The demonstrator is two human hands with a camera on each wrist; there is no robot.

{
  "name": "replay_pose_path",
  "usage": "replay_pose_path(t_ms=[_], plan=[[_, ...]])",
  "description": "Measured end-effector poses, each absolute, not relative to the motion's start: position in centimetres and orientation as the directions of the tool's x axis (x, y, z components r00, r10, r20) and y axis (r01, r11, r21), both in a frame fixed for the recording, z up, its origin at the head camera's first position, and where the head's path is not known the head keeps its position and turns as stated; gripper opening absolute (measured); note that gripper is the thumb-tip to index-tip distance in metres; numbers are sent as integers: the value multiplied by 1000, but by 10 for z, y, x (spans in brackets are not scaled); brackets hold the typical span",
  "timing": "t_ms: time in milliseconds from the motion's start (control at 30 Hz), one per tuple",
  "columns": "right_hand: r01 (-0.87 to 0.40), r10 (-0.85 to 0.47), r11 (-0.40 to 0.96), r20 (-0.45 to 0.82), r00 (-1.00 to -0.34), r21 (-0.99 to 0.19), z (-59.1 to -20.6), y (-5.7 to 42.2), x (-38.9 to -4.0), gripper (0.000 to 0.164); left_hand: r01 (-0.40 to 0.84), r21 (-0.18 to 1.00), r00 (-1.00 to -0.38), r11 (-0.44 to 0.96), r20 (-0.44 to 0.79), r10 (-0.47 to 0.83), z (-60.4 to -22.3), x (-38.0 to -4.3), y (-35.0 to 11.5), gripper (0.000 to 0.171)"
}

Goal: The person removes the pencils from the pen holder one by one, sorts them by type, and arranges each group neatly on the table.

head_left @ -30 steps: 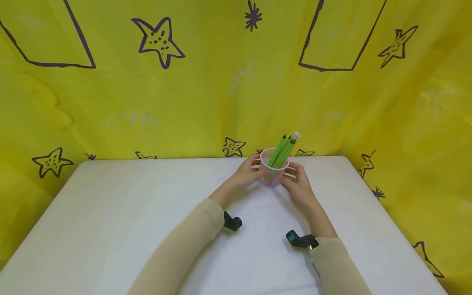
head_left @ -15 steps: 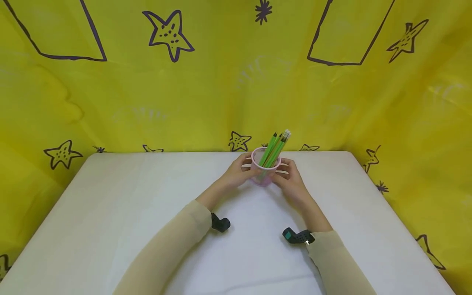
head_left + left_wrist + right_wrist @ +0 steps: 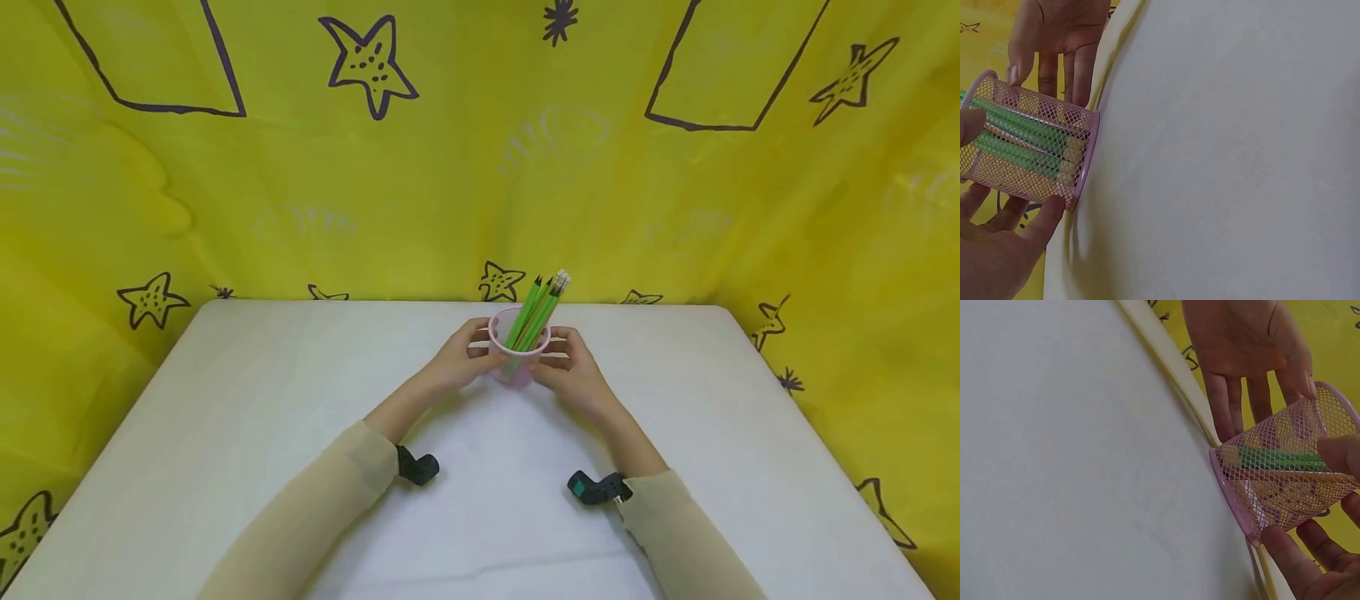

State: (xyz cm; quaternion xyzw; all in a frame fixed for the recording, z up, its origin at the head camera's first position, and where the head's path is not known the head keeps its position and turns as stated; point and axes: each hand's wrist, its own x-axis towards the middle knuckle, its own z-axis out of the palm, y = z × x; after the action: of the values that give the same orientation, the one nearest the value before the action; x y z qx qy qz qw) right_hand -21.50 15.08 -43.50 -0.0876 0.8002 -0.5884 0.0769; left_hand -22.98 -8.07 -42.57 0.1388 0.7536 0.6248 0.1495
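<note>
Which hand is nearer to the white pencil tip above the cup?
Right. The right hand holds the cup on the side the white tip leans toward; the left hand holds the opposite side, farther away.

No lettering, number or brand can be read anywhere; the only signs are dark symbols drawn on the yellow cloth (image 3: 450,183). In the head view, a dotted five-pointed star (image 3: 372,71) stands left of the top centre, an asterisk-like burst (image 3: 560,20) at the top edge to its right, a narrower star (image 3: 853,83) at the upper right, and a smaller dotted star (image 3: 153,300) at the middle left. Angular outlines (image 3: 172,109) (cut off by the frame's top edge) mark the upper left and upper right.
</note>
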Motion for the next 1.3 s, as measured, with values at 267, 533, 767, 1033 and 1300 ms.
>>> replay_pose_path(t_ms=[267, 533, 767, 1033, 1300], plan=[[-72, -297, 267, -10, -955, -961, -433, 131, -206, 59, -9, 982, -929, 187, -77, 362, -427, -209, -105, 67], [-70, -335, 257, -21, -942, -964, -433, 124, -199, 60, 1, 985, -922, 172, -66, 382, -425, -191, -119, 65], [-86, -422, 279, -42, -906, -957, -427, 119, -200, 65, 43, 974, -923, 221, -46, 383, -427, -180, -128, 72], [-66, -581, 234, -85, -809, -970, -424, 117, -206, 63, 96, 984, -880, 152, 13, 476, -432, -179, -142, 77], [-115, -588, 289, -81, -805, -950, -415, 123, -198, 56, 134, 984, -851, 119, 53, 522, -431, -176, -140, 84]])
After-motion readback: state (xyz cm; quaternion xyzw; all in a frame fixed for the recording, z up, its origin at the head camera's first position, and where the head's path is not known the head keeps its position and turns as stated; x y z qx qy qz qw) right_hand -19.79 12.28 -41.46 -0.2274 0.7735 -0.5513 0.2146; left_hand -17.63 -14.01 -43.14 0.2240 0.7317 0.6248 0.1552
